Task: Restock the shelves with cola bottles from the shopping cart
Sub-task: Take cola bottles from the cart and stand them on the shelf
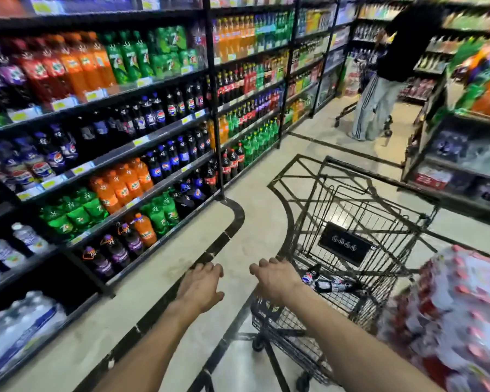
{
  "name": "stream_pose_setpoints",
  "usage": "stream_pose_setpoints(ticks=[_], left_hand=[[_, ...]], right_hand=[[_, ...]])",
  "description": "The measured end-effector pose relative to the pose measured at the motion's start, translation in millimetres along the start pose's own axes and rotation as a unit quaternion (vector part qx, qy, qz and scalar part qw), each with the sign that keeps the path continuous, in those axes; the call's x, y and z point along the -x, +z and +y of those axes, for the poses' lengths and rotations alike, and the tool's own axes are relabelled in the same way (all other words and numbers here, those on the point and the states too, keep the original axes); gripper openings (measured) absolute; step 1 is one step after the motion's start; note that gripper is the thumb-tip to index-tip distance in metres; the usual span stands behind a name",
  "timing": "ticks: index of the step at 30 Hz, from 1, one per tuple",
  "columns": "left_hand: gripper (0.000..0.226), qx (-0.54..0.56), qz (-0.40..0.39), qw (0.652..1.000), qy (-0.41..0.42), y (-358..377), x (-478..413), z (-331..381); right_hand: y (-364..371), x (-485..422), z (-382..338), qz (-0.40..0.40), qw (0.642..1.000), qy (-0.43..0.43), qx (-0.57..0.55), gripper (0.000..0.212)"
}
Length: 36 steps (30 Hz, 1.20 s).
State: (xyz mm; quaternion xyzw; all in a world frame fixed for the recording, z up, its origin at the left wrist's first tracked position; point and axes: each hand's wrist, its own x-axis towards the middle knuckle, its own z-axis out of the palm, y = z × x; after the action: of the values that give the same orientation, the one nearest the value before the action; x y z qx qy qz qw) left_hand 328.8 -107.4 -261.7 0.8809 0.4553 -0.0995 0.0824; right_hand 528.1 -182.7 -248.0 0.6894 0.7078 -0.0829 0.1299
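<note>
A black wire shopping cart (379, 222) stands in the aisle in front of me. At least one dark cola bottle (327, 284) lies on its floor near the close end. My right hand (275, 281) hovers over the cart's near rim with fingers loosely bent, holding nothing. My left hand (201, 287) hangs in the air left of the cart, fingers relaxed and empty. The drink shelves (142, 140) on the left carry rows of cola bottles (164, 162) among orange, green and purple sodas.
A stack of shrink-wrapped bottle packs (458, 312) sits close on the right. Another person (385, 80) stands with a cart at the aisle's far end. More shelving (458, 165) lines the right side. Water bottles (12, 250) fill the lower left shelves.
</note>
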Motion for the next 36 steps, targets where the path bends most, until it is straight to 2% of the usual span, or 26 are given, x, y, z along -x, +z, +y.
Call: stream_pose_setpoints(ticks=[3,5,8,13,19,23,30,36], left_hand=[[0.048,-0.033,-0.001,0.999,0.035,-4,-18,61],[0.049,-0.059,-0.003,0.997,0.058,-2,-28,100],[0.054,-0.084,-0.021,0.993,0.082,7,-43,147],[0.059,-0.124,-0.046,0.985,0.113,16,-62,197],[0.06,-0.141,-0.06,0.977,0.148,8,-94,231],[0.055,-0.138,-0.059,0.973,0.175,-2,-127,242],[0.062,-0.135,-0.084,0.964,0.215,-1,-189,245],[0.068,-0.101,-0.141,0.958,0.23,30,-256,232]], right_hand=[[22,38,58,-0.039,0.998,0.044,-0.026,0.052],[39,63,96,-0.047,0.994,0.081,-0.051,0.049],[64,99,150,-0.06,0.985,0.144,-0.07,0.056],[84,151,217,-0.092,0.964,0.221,-0.115,0.049],[97,172,250,-0.085,0.952,0.259,-0.142,0.061],[92,162,261,-0.094,0.944,0.27,-0.164,0.057],[90,119,277,-0.119,0.914,0.314,-0.226,0.042],[99,70,293,-0.149,0.873,0.371,-0.279,0.044]])
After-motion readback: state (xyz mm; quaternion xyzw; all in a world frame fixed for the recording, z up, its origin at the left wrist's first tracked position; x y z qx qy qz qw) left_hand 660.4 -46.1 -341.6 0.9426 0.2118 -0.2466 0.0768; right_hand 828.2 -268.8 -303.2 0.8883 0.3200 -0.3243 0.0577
